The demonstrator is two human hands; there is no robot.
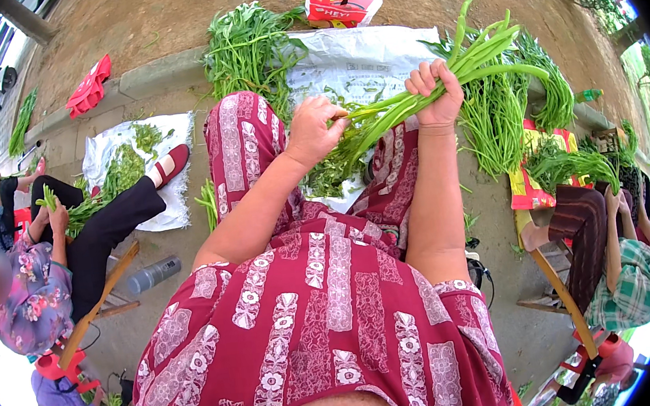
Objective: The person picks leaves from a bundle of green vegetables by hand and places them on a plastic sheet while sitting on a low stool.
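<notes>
My right hand [435, 95] is closed around a thick bunch of long green leafy-vegetable stalks [495, 54], held slanting above my lap. The stalks' bare, pale ends point up and to the right. At the lower left end of the bunch, the fingers of my left hand [317, 131] are pinched on thin stalk tips; exactly what lies between them is partly hidden. Below the hands, loose leaves [328, 179] lie on a white plastic sheet [364, 44] between my knees.
Heaps of uncut greens lie at far left [250, 56] and right [495, 122]. A red bag [342, 4] stands beyond the sheet. People sit on both sides with greens, one beside a second white sheet [175, 131]. A grey bottle [154, 275] lies at left.
</notes>
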